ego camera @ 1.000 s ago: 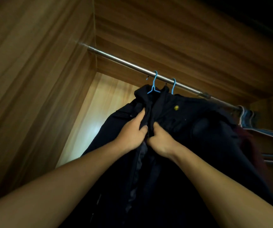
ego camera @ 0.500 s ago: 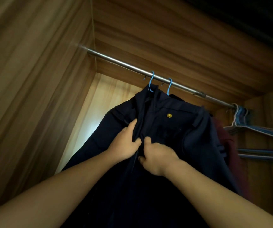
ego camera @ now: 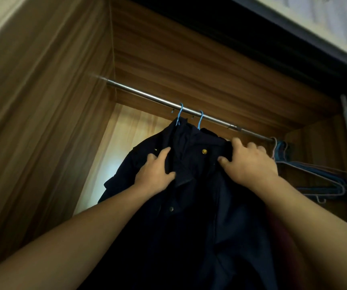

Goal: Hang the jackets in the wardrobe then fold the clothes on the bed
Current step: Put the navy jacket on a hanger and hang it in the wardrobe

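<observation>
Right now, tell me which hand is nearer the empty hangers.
Right. The right hand grips the jacket just left of the empty hangers; the left hand touches it farther left.
</observation>
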### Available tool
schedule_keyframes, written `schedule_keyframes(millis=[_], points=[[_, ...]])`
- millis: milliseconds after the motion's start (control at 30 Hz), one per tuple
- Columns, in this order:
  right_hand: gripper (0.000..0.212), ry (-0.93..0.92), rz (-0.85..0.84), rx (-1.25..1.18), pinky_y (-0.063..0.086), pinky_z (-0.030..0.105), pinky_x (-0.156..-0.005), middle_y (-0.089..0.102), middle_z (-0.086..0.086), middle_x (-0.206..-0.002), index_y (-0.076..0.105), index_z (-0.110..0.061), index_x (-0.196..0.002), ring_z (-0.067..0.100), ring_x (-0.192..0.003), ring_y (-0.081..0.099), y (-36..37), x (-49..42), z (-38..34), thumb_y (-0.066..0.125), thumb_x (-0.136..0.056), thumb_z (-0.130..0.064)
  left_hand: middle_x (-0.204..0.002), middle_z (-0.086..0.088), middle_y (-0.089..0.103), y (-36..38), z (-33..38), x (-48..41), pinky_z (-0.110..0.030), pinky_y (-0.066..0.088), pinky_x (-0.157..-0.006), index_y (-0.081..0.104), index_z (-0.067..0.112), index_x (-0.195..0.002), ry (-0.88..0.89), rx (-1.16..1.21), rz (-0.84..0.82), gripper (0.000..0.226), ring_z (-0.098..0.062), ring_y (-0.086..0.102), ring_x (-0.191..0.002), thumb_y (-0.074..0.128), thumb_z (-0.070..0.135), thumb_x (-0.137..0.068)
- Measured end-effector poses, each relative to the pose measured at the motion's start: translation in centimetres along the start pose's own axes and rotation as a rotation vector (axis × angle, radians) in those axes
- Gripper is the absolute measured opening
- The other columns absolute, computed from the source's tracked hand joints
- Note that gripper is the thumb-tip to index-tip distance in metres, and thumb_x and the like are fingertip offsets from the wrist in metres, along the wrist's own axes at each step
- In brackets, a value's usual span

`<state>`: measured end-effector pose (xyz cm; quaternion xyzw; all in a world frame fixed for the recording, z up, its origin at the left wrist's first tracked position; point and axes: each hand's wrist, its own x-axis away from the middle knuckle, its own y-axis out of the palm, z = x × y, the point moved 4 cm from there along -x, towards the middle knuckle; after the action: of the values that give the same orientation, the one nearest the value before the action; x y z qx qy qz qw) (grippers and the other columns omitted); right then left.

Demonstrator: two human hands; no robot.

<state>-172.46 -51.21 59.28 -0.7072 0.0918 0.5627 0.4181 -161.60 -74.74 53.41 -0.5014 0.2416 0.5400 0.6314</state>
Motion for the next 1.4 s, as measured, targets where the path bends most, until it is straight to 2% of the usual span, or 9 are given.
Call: schedule_keyframes(millis=[100, 233, 400, 600, 733, 867, 1067, 1267, 1400], points=[[0.061, -0.087, 0.063, 0.03, 0.039, 0.059, -0.098, 0.05, 0.007, -0.14, 0.023, -0.037, -0.148, 0.038, -0.126, 0.049, 2.1, 1.7, -0.1, 0.038, -0.096, -0.064, -0.135, -0.01, 0.05, 1.2, -1.1, 0.9, -0.045, 0.051, -0.1, 0.014, 0.043, -0.157, -0.014, 0.1, -0.134, 0.089, -0.028, 0.059, -0.112, 0.067, 0.017, -0.09], [0.074, -0.195, 0.023, 0.098, 0.026, 0.061, -0.11, 0.043, 0.002, -0.149, 0.006, -0.032, -0.161, 0.032, -0.133, 0.043, 4.6, 3.8, -1.1, 0.031, -0.099, -0.062, -0.157, -0.008, 0.035, 3.2, -1.2, 2.4, -0.049, 0.037, -0.115, 0.014, 0.038, -0.16, 0.014, 0.103, -0.228, 0.078, -0.031, 0.042, -0.14, 0.054, 0.015, -0.097], [0.074, -0.321, -0.085, -0.093, 0.025, 0.049, -0.117, 0.042, 0.006, -0.145, 0.011, -0.042, -0.16, 0.031, -0.138, 0.036, 3.5, 5.1, 0.7, 0.033, -0.095, -0.071, -0.167, -0.011, 0.006, 1.4, 0.8, 3.8, -0.054, 0.021, -0.117, 0.011, 0.035, -0.16, -0.102, -0.101, -0.033, 0.076, -0.031, 0.009, -0.153, 0.052, 0.023, -0.097], [0.069, -0.235, -0.142, -0.289, 0.038, 0.046, -0.112, 0.048, 0.002, -0.138, 0.037, -0.038, -0.15, 0.026, -0.136, 0.041, 0.3, 8.3, 8.5, 0.044, -0.09, -0.071, -0.127, 0.004, 0.054, -0.4, 10.2, 6.1, -0.029, 0.042, -0.103, 0.061, 0.021, -0.133, 0.373, 0.265, 0.205, 0.039, -0.015, 0.052, -0.12, 0.056, 0.013, -0.094], [0.057, -0.148, -0.282, -0.166, 0.045, 0.036, -0.101, 0.06, 0.003, -0.138, 0.051, -0.03, -0.142, 0.027, -0.129, 0.056, -0.2, 11.4, 14.2, 0.053, -0.095, -0.061, -0.092, 0.007, 0.067, 2.3, 17.6, 9.7, -0.019, 0.05, -0.067, 0.07, 0.03, -0.11, 0.583, 0.427, -0.1, 0.025, -0.005, 0.063, -0.077, 0.055, 0.017, -0.094], [0.049, 0.01, -0.417, -0.091, 0.046, 0.033, -0.09, 0.066, -0.001, -0.118, 0.062, -0.02, -0.125, 0.028, -0.118, 0.062, -1.1, 15.1, 20.6, 0.055, -0.097, -0.06, -0.079, 0.017, 0.071, 9.1, 22.5, 13.4, -0.019, 0.047, -0.062, 0.071, 0.028, -0.109, 0.512, 0.442, -0.576, 0.018, 0.003, 0.062, -0.062, 0.062, 0.024, -0.094], [0.044, 0.116, -0.71, 0.056, 0.051, 0.039, -0.092, 0.061, -0.007, -0.099, 0.064, -0.022, -0.106, 0.019, -0.098, 0.061, -2.2, 21.5, 30.5, 0.049, -0.098, -0.062, -0.127, 0.002, 0.062, 22.2, 26.7, 19.7, -0.033, 0.062, -0.083, 0.046, 0.018, -0.147, 0.208, 0.242, -1.042, 0.083, -0.014, 0.068, -0.101, 0.069, 0.065, -0.083], [0.05, 0.16, -0.89, 0.204, 0.049, 0.042, -0.099, 0.065, 0.001, -0.121, 0.062, -0.016, -0.118, 0.025, -0.11, 0.06, -1.4, 26.7, 39.2, 0.047, -0.1, -0.06, -0.134, -0.004, 0.056, 29.8, 30.0, 25.0, -0.026, 0.059, -0.081, 0.018, 0.014, -0.16, -0.033, 0.242, -1.116, 0.102, -0.014, 0.064, -0.104, 0.068, 0.063, -0.086], [0.052, 0.154, -0.943, 0.198, 0.05, 0.041, -0.099, 0.064, 0.001, -0.125, 0.061, -0.018, -0.123, 0.023, -0.111, 0.06, 0.6, 28.8, 43.4, 0.048, -0.098, -0.062, -0.118, 0.001, 0.06, 31.4, 30.3, 26.7, -0.029, 0.062, -0.079, 0.042, 0.019, -0.145, -0.144, 0.368, -1.03, 0.062, -0.014, 0.065, -0.096, 0.066, 0.044, -0.094]])
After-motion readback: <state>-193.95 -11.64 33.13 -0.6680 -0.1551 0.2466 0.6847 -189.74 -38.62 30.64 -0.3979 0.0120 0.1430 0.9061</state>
